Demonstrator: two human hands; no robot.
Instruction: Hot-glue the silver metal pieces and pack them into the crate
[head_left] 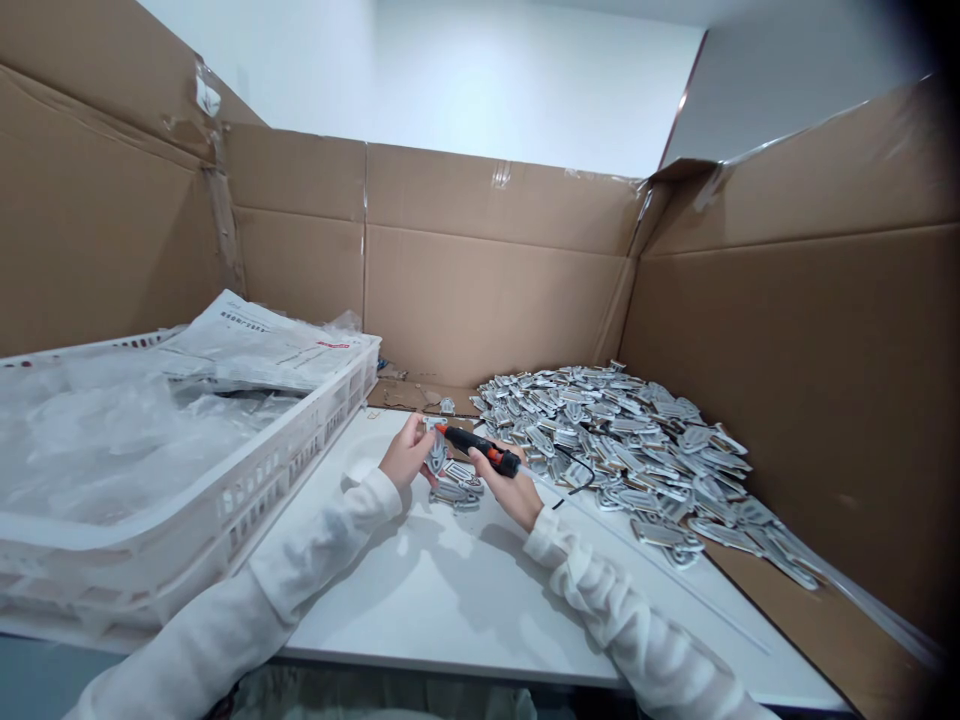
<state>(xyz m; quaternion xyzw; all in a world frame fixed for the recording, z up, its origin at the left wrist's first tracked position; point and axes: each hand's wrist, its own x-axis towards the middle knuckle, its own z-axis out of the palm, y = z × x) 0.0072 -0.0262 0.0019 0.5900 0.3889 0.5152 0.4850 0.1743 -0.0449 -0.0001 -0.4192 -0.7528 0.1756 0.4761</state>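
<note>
My left hand (409,452) pinches a small silver metal piece (436,452) just above the white table (427,590). My right hand (514,490) grips a black and orange pen-shaped tool (480,447), whose tip points left at the held piece. A thin black cord (576,470) trails from the tool's rear. A few similar silver pieces (456,490) lie on the table right below both hands. Both arms wear white sleeves.
A large heap of silver metal pieces (637,440) covers the table to the right, spilling toward the cardboard wall (810,360). A white slotted crate (247,480) with clear plastic bags and a printed sheet stands at the left. Cardboard panels enclose the back and sides.
</note>
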